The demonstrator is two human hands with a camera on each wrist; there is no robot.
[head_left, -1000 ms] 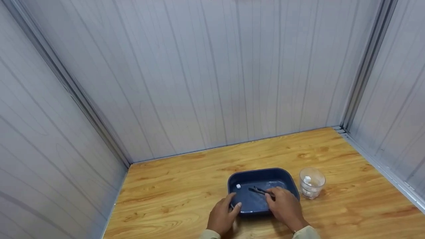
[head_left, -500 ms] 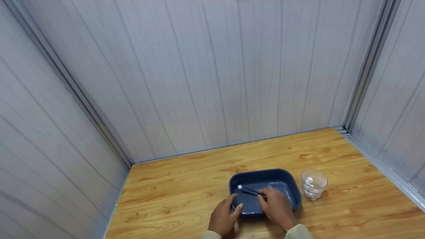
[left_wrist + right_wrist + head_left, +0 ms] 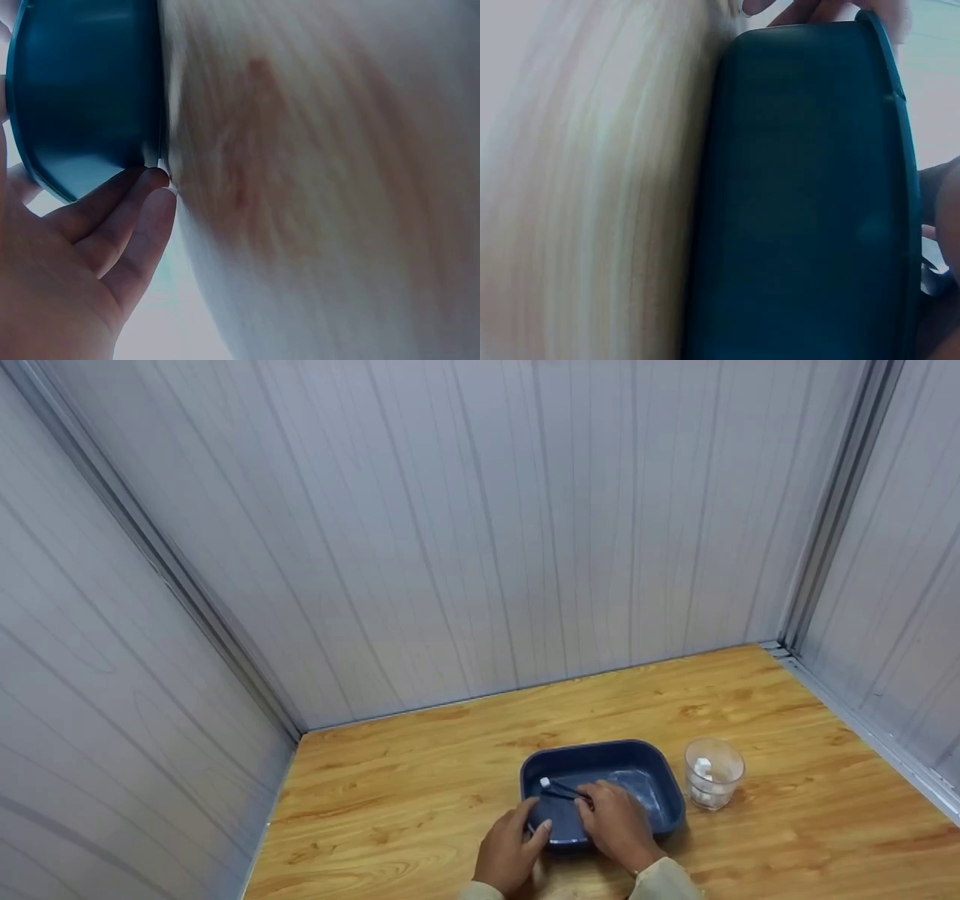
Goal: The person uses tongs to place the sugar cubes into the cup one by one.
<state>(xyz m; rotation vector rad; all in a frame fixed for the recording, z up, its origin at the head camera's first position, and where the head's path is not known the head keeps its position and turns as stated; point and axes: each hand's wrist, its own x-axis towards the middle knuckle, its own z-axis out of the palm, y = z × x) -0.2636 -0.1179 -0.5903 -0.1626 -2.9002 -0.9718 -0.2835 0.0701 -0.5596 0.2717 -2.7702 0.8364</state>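
Note:
My right hand (image 3: 613, 819) holds black tweezers (image 3: 564, 790) over the inside of a dark blue rectangular basin (image 3: 660, 765). The tips are right at a small white cube (image 3: 545, 783) in the far left part of the basin. My left hand (image 3: 510, 847) grips the basin's near left corner, thumb and index finger spread at the rim. In the left wrist view, other fingers (image 3: 124, 217) of that hand lie against the outer wall, low by the table. A sliver of the right hand (image 3: 949, 225) shows beyond the rim in the right wrist view.
A clear glass (image 3: 714, 774) with several white cubes (image 3: 703, 767) stands just right of the basin. Both sit on a wood-grain table (image 3: 390, 795), bounded by pale panel walls (image 3: 450, 547) at the back and sides.
My right hand has moved left with the tweezers, whose tips have come from mid-basin to the white cube. My left hand keeps its place at the corner.

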